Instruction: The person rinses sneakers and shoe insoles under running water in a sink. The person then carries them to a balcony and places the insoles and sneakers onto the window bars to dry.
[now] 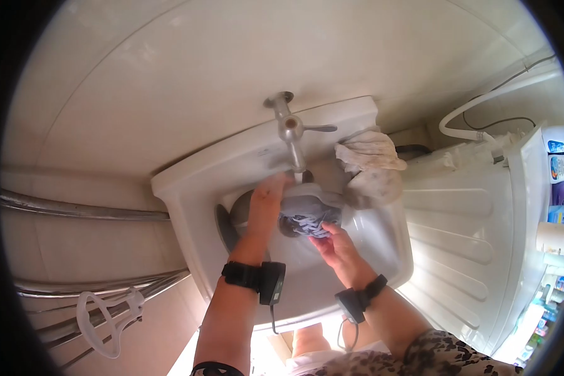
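A grey sneaker (313, 219) with pale laces is tilted in the white sink (370, 250), just under the tap (291, 128). My right hand (334, 245) grips it near the laces, thumb on top. My left hand (272, 188) is at its far side, right by the spout; motion smears the fingers, so what they hold cannot be made out. Left of that arm, a second shoe (227, 227) leans on the basin wall, its dark sole outward and partly hidden by my forearm.
A crumpled whitish cloth (370, 156) hangs over the sink's right rim. To the right stands a white ribbed appliance (448, 244), with bottles (561, 169) beyond it. Metal pipes (88, 210) run along the left wall, where a white plastic holder (103, 323) hangs.
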Tool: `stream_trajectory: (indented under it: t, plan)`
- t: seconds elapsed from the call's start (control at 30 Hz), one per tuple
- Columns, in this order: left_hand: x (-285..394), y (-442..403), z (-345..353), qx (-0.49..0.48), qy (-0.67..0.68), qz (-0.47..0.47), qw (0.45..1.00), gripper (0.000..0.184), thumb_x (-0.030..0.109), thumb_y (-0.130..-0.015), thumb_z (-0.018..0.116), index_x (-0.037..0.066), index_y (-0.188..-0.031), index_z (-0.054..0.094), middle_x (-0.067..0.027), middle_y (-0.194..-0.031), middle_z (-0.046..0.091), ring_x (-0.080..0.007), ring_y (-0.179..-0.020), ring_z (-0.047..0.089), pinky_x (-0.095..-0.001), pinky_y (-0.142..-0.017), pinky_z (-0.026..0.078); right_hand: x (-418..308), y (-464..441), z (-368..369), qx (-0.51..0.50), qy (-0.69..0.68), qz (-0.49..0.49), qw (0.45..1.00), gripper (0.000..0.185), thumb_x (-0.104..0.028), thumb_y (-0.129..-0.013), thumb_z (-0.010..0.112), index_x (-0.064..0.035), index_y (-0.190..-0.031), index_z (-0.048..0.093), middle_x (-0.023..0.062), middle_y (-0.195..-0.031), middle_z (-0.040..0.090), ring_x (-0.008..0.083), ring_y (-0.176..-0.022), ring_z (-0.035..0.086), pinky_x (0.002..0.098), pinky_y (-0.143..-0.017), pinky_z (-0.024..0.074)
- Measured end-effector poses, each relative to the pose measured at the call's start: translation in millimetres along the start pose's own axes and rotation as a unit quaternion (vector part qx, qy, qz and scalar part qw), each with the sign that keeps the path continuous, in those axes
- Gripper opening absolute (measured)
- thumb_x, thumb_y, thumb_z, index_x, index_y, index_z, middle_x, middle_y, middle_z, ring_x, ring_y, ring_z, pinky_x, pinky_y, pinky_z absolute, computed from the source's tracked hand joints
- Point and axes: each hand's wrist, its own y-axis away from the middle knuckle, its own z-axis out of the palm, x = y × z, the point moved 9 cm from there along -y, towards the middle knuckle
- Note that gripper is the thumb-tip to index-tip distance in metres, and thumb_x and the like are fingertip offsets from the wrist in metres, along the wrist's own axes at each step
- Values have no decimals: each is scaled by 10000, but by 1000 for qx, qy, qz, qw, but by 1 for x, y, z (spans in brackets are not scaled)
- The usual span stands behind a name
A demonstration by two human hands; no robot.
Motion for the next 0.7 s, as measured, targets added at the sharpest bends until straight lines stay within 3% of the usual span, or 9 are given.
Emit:
stream_trajectory:
  t: [0.1,0.2,0.3,0.4,0.47,0.5,0.53,0.6,0.7]
  plan:
    - [7,11,0,20,-201,46,978,360,314,-828,649,12,-1024,641,-101,-993,613,-185,-905,592,-312,-863,446,1,-4,-4,-5,18,-5,1000,234,-157,-856,607,-54,-1056,542,76,-988,599,221,-938,583,400,-843,503]
    - [21,29,17,-70,-164,-19,984,400,274,-785,708,77,-1116,603,-120,-1168,584,-191,-1037,559,-297,-921,413,-7,7,0,-47,-32,3,998,361,-282,-861,634,-52,-1114,519,96,-1059,568,259,-965,573,428,-873,492]
    - [31,41,27,-82,-211,130,965,520,205,-729,756,99,-1190,542,-127,-1197,565,-216,-1058,556,-309,-938,410,7,6,-13,-5,-81,82,993,511,-404,-853,634,-55,-1191,478,112,-1155,518,310,-997,558,455,-904,476]
    - [40,40,29,-53,-219,196,954,594,198,-714,770,77,-1224,491,-119,-1190,554,-218,-1033,558,-310,-914,433,21,5,-2,-34,14,105,994,583,-465,-848,622,-55,-1228,458,167,-1187,496,331,-983,559,458,-882,486]
    - [15,19,16,-30,-111,99,988,603,219,-710,779,44,-1213,498,-108,-1174,555,-199,-989,564,-302,-868,453,34,16,15,-101,136,209,963,498,-391,-869,625,-28,-1185,497,197,-1089,555,293,-904,597,439,-821,511]
    - [9,12,13,-17,-55,51,997,609,229,-708,784,27,-1208,501,-103,-1166,555,-190,-968,567,-298,-844,463,14,22,23,-81,237,126,960,465,-349,-874,622,-11,-1171,502,198,-1074,566,281,-890,604,424,-811,513]
    - [13,12,12,-5,-155,71,985,611,296,-727,778,-17,-1186,523,-127,-1091,575,-177,-867,575,-296,-755,480,-6,34,32,-59,336,41,939,433,-307,-879,620,6,-1156,508,198,-1060,576,269,-876,612,409,-802,514]
    - [25,16,15,42,-260,94,960,655,449,-714,737,8,-1165,557,-145,-1069,599,-234,-923,596,-337,-802,474,-45,40,39,-30,486,-209,848,436,-158,-849,624,56,-1193,462,222,-1104,566,304,-940,608,370,-823,495]
    - [53,18,33,24,-401,66,913,717,617,-709,648,21,-1104,589,-160,-1038,614,-287,-949,601,-364,-807,475,-100,111,111,38,605,-616,503,589,-150,-790,668,41,-1278,399,218,-1137,548,360,-1014,569,378,-890,459]
